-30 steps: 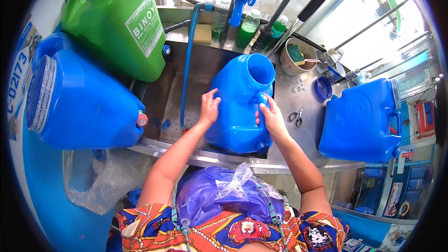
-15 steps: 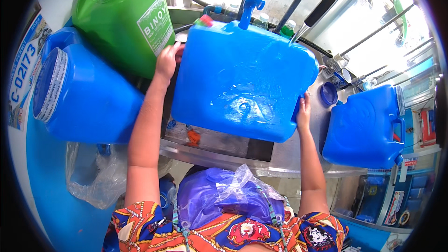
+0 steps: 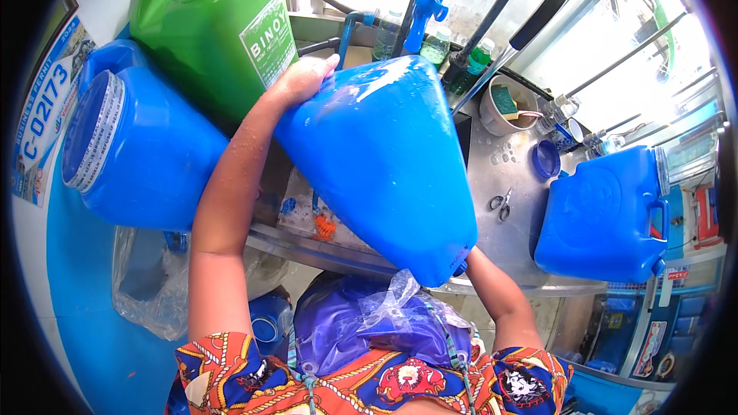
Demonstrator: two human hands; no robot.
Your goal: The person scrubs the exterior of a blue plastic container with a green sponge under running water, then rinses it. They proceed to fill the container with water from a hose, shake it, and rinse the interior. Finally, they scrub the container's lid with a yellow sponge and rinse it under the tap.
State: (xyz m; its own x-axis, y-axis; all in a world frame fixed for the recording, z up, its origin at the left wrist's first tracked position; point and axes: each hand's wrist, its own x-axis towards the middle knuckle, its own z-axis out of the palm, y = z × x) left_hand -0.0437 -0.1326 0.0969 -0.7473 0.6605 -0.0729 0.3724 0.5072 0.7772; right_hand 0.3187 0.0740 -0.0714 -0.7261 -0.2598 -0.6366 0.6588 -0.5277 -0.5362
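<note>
Head view: I support a blue jug [image 3: 380, 161] tilted above a steel sink [image 3: 300, 217], with a wet gleam on its upper part and one end slanting down toward my chest. My left hand [image 3: 306, 81] lies against the jug's upper left edge, its fingertips pointing away from me; I cannot tell how far the fingers curl round it. My right hand is hidden behind the lower right corner, near a dark cap [image 3: 460, 269], with the wrist [image 3: 478, 263] emerging beside it; whether its fingers are spread or pressed together I cannot tell. Below the jug, an orange scrap [image 3: 324, 227] lies in the sink. To the right, scissors [image 3: 501, 204] rest on the counter [image 3: 511, 246], with a round blue lid [image 3: 546, 159] and a pale tub [image 3: 496, 119] farther back; a second blue jug [image 3: 603, 215] stands at the far right. To the left stand a green jug [image 3: 207, 46] and, nearer me, a third blue jug [image 3: 157, 157].
</note>
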